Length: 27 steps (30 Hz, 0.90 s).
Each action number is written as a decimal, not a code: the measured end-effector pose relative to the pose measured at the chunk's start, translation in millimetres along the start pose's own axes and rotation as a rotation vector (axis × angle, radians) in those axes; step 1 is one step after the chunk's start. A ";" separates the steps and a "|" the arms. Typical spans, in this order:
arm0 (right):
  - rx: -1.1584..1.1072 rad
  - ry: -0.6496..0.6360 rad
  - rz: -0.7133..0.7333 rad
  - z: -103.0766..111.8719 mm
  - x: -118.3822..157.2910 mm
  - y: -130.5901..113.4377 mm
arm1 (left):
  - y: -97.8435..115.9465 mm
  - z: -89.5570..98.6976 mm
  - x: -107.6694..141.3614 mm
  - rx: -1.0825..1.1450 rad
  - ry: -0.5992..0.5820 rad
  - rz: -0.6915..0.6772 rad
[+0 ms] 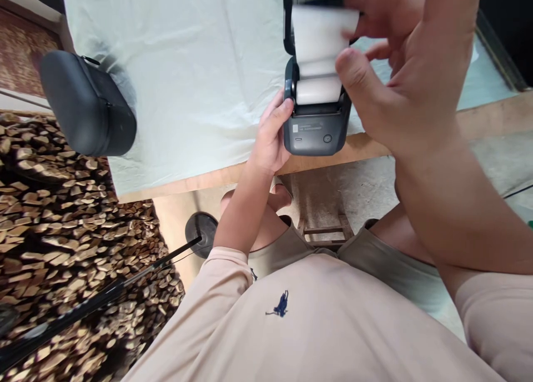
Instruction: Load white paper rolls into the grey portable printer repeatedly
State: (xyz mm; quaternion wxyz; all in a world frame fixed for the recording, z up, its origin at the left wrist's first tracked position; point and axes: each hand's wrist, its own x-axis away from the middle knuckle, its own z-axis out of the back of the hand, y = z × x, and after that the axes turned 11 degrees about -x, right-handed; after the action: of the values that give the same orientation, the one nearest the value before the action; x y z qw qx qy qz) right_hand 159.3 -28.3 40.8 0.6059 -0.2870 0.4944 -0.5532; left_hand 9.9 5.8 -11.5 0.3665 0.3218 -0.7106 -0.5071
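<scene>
A dark grey label printer (318, 129) is held above the table's front edge, its lid raised at the far side. Inside it lies a white paper roll (318, 90), and a wide strip of white paper (322, 35) extends from it up toward the lid. My left hand (275, 129) grips the printer's left side, thumb on top of the rim. At the right of the paper is my right hand (400, 65), its thumb by the roll and its fingers spread; the fingertips near the lid are blurred.
A dark zippered case (87, 104) stands on the pale cloth-covered table (187, 82) at the left. A black object (508, 26) is at the far right. Beyond the table's left end are stacked firewood (50, 215) and a black stand (202, 235) with a round base.
</scene>
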 end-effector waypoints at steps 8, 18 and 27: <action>0.067 0.089 0.065 4.1 1.8 -9.1 | 0.5 1.5 3.9 0.004 -0.013 0.028; 0.494 -0.157 -0.037 5.5 1.5 -3.3 | 5.5 -2.3 7.1 -0.088 0.030 0.046; 0.743 -0.361 -0.283 6.0 3.5 3.2 | -2.8 -2.7 6.0 -0.068 -0.020 0.022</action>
State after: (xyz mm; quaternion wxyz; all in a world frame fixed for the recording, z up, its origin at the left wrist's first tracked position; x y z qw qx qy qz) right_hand 165.7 -32.1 39.0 0.6628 -0.2064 0.1037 -0.7123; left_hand 9.3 -1.3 -12.4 0.3759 0.2963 -0.7000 -0.5301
